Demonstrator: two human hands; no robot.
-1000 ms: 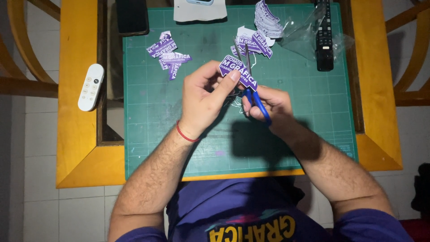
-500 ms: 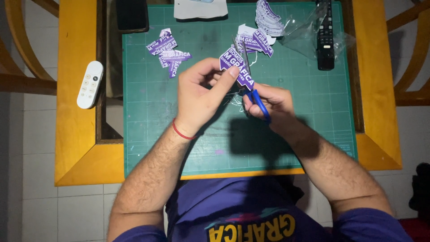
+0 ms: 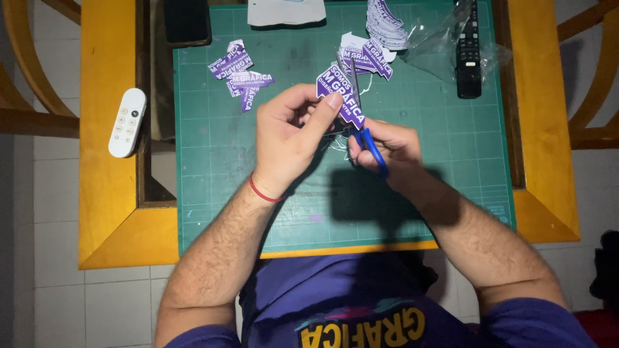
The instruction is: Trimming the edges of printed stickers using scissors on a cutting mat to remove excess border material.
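I see bright overhead light on the mat (image 3: 225, 193) centre, dimming toward the table (image 3: 103, 212) edges. My head's dark shadow falls near the near edge. Focus sharp, no blur.

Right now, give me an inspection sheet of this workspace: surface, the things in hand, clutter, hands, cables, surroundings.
Surface: green cutting mat on a wooden-framed table.
Things in hand: purple sticker; blue-handled scissors.
Clutter: cut stickers, sticker stack, white remote, black remote on a clear bag, dark phone.
Hands: left hand pinches the sticker; right hand works the scissors.
Cables: nothing seen.
Surroundings: tiled floor, wooden chairs.
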